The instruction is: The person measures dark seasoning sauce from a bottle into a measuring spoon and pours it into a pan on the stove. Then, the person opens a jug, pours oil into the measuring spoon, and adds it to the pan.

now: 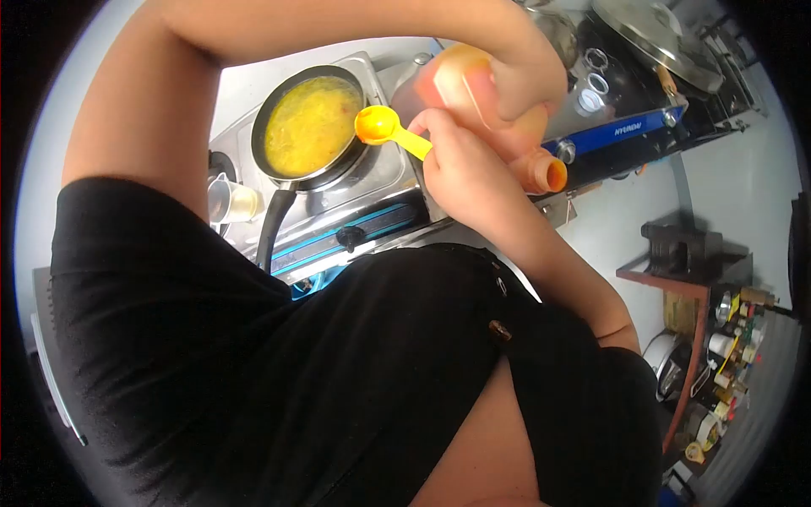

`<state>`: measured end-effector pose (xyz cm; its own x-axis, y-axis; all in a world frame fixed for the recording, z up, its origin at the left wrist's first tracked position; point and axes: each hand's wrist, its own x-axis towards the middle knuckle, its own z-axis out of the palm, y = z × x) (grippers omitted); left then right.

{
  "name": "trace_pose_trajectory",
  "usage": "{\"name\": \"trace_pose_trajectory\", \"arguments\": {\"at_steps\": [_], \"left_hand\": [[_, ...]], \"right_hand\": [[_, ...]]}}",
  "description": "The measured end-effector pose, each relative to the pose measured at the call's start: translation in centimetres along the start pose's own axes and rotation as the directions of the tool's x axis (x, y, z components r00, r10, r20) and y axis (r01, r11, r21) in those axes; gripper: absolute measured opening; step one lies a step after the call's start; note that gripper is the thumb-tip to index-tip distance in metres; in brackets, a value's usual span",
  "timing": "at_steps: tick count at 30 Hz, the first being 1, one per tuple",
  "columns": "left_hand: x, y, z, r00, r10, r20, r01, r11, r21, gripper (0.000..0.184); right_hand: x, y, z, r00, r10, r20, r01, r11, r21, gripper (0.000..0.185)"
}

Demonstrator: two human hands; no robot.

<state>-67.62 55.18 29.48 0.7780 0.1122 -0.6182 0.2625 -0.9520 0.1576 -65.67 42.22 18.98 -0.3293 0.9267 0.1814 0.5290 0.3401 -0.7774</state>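
Note:
My left hand [530, 83] reaches across from the left and is closed on the upper part of a translucent plastic jug [463, 84] with reddish-orange contents. The jug is tilted, its uncapped mouth facing the lower right. Just below it, my right hand [460, 165] pinches the handle of a yellow measuring spoon [378, 125]. The spoon's bowl looks orange inside; whether liquid is in it is hard to tell. Beside the bowl, a black frying pan [291, 179] on the stove holds a yellow, egg-like mixture [311, 127].
The steel stove [390, 182] has a black knob [351, 238] in front. A clear measuring cup [232, 203] with pale contents stands left of the pan. At right are a black HYUNDAI stove [625, 131], a large lidded pot [663, 42] and small clear cups [590, 100].

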Motion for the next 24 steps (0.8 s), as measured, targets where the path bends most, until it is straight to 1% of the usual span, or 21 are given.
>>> {"name": "trace_pose_trajectory", "arguments": {"at_steps": [2,3,4,5,6,7,8,9,11,12,13,14,15,17,18,19,21,22,24], "left_hand": [[-0.3,0.6,-0.4,1.0,-0.011,0.002,0.011,0.999,0.032,0.026],[0.3,0.9,-0.7,1.0,-0.011,-0.005,0.011,0.998,0.064,0.026],[5.0,-3.1,1.8,0.999,-0.033,-0.041,0.027,0.991,-0.132,0.024],[5.2,-2.3,1.2,0.999,-0.009,-0.04,0.004,0.992,-0.122,0.024],[4.4,-0.7,0.4,0.998,0.062,-0.006,-0.061,0.998,0.022,0.027],[3.8,0.5,-0.3,0.992,0.125,0.034,-0.129,0.978,0.163,0.031],[4.0,1.3,-1.1,0.98,0.163,0.117,-0.183,0.965,0.189,0.037],[3.9,2.4,-1.5,0.977,0.179,0.119,-0.2,0.96,0.194,0.037],[3.1,5.6,-2.0,0.994,0.1,0.039,-0.105,0.981,0.163,0.044],[2.7,7.1,-2.0,0.998,0.059,0.001,-0.058,0.988,0.144,0.047],[2.4,8.5,-2.1,0.999,0.016,-0.035,-0.012,0.992,0.122,0.051],[2.2,9.6,-2.0,0.997,-0.027,-0.072,0.034,0.995,0.097,0.055],[2.7,10.0,-2.1,0.995,-0.042,-0.085,0.05,0.995,0.086,0.056],[3.7,10.2,-1.8,0.992,-0.069,-0.101,0.075,0.995,0.059,0.058],[4.4,10.0,-1.4,0.993,-0.068,-0.1,0.071,0.997,0.033,0.058],[5.0,9.8,-0.8,0.994,-0.059,-0.095,0.06,0.998,0.007,0.058],[6.0,9.5,0.5,0.996,-0.027,-0.081,0.022,0.998,-0.06,0.058],[6.4,9.3,1.2,0.997,-0.003,-0.082,-0.005,0.995,-0.1,0.058],[7.2,9.3,2.3,0.993,0.06,-0.098,-0.078,0.978,-0.196,0.058]], "right_hand": [[-1.0,0.6,-0.6,0.998,-0.055,-0.011,0.055,0.998,0.02,0.018],[-1.8,0.8,-1.5,0.999,-0.038,-0.025,0.039,0.999,0.018,0.018],[-2.7,0.9,-2.9,0.994,-0.102,-0.033,0.103,0.994,0.028,0.017],[-3.8,1.0,-4.4,0.985,-0.166,-0.04,0.167,0.985,0.034,0.015],[-5.1,1.0,-6.1,0.98,-0.163,-0.112,0.169,0.985,0.039,0.012],[-6.3,1.4,-8.1,0.997,-0.04,-0.07,0.045,0.996,0.077,0.011],[-7.7,2.7,-9.5,0.988,-0.048,-0.146,0.059,0.996,0.071,0.012],[-9.1,4.1,-10.9,0.974,-0.058,-0.22,0.074,0.995,0.065,0.013],[-12.6,6.1,-14.3,0.964,0.189,-0.184,-0.168,0.978,0.124,0.012],[-13.9,7.1,-15.3,0.925,0.326,-0.196,-0.317,0.945,0.076,0.012],[-15.2,8.1,-16.0,0.864,0.456,-0.212,-0.46,0.887,0.032,0.012],[-16.4,9.6,-16.0,0.823,0.52,-0.23,-0.531,0.847,0.013,0.013],[-17.1,10.4,-15.9,0.813,0.533,-0.234,-0.544,0.839,0.02,0.013],[-18.1,11.9,-15.5,0.812,0.576,-0.096,-0.583,0.808,-0.087,0.015],[-18.4,13.0,-14.6,0.828,0.554,-0.082,-0.56,0.825,-0.08,0.017],[-18.5,13.6,-14.1,0.82,0.565,-0.089,-0.571,0.818,-0.069,0.017],[-18.6,14.4,-13.2,0.839,0.543,-0.02,-0.542,0.834,-0.101,0.018],[-18.6,14.7,-13.0,0.836,0.548,-0.023,-0.548,0.832,-0.092,0.018],[-18.8,15.3,-12.7,0.811,0.585,0.024,-0.58,0.808,-0.1,0.019]]}}
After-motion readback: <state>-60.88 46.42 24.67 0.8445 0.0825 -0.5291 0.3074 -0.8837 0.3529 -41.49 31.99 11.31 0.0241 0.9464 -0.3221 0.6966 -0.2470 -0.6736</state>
